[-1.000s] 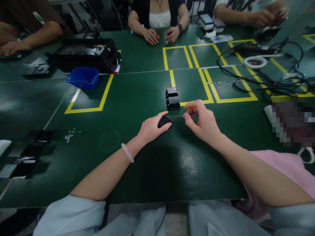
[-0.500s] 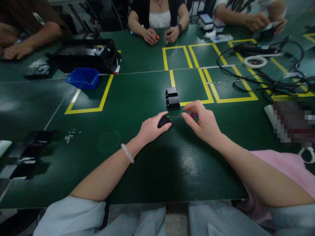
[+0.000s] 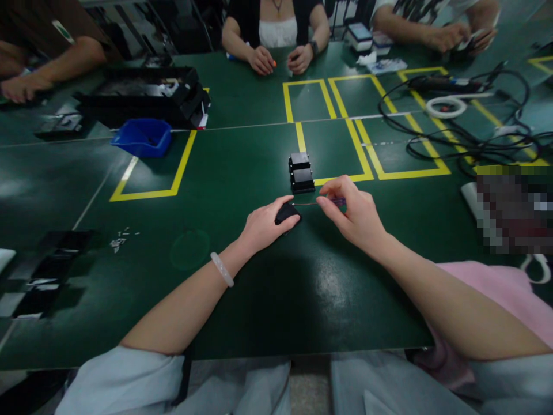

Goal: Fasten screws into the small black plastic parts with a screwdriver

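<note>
Two black boxes (image 3: 301, 172) just behind hands, blue bin (image 3: 142, 136) far left.

A single head-worn camera looks forward and down, close over the dark green surface (image 3: 242, 311), with co-workers along the frame's top.

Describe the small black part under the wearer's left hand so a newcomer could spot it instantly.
Start at the green table and find the nearest yellow taped rectangle in the middle. Just on the near side of its corner, the left hand presses down a small black part, with the thin screwdriver in the right hand pointing at it. Unlike the two stacked black boxes beyond, it is rounded and held.
</note>
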### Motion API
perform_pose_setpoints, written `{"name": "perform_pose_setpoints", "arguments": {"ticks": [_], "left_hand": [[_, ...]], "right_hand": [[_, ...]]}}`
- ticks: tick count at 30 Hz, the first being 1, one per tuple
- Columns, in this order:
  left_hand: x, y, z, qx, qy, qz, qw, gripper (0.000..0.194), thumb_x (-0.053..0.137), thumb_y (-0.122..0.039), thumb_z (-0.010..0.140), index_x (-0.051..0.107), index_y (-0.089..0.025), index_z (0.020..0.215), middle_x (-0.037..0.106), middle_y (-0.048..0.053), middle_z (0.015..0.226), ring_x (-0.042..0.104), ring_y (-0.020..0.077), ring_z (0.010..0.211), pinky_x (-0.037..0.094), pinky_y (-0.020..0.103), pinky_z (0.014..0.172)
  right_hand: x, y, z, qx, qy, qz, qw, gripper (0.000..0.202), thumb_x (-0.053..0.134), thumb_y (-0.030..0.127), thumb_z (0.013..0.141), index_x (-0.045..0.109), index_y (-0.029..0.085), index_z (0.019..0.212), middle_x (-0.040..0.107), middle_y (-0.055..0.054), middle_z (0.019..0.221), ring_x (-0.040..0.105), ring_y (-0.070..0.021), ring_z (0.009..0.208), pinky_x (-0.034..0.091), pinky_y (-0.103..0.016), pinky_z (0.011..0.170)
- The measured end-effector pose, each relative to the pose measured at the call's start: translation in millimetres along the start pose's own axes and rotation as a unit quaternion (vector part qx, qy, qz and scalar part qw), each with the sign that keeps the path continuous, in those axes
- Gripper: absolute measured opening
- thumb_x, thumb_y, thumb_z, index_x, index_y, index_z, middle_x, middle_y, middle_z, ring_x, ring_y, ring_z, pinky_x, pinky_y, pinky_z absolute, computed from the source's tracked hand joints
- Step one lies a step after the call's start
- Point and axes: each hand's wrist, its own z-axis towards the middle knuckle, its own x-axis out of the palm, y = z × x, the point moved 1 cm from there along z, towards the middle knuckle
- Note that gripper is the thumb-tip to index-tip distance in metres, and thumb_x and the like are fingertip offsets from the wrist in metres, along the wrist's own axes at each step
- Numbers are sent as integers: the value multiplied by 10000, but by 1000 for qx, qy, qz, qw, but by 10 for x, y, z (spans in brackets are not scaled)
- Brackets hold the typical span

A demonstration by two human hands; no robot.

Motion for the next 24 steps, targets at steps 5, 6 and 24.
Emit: {"name": "perform_pose_setpoints", "arguments": {"ticks": [5,6,24], "left_hand": [[-5,6,2,1,2,-2,1000,626,473,-589,941,491,-257,1471,708,82,1215,684,288,1053,501,403,905],[-7,7,1,1,2,-1,1000,627,471,-592,941,490,-259,1472,709,82,1211,685,287,1050,502,403,902],[-14,-13,-9,0,2,-4,1000,616,483,-581,940,493,-261,1466,700,80,1249,680,287,1080,499,395,910]], "right_hand": [[5,5,4,0,-4,-3,1000,87,549,264,916,531,234,996,616,2,809,616,-159,708,463,-298,684],[6,8,5,1,-4,-2,1000,107,553,249,903,527,236,1005,616,5,806,614,-159,705,465,-298,683],[1,2,10,-5,0,-1,1000,101,568,330,928,552,231,933,630,-4,804,597,-161,701,452,-296,677]]}}
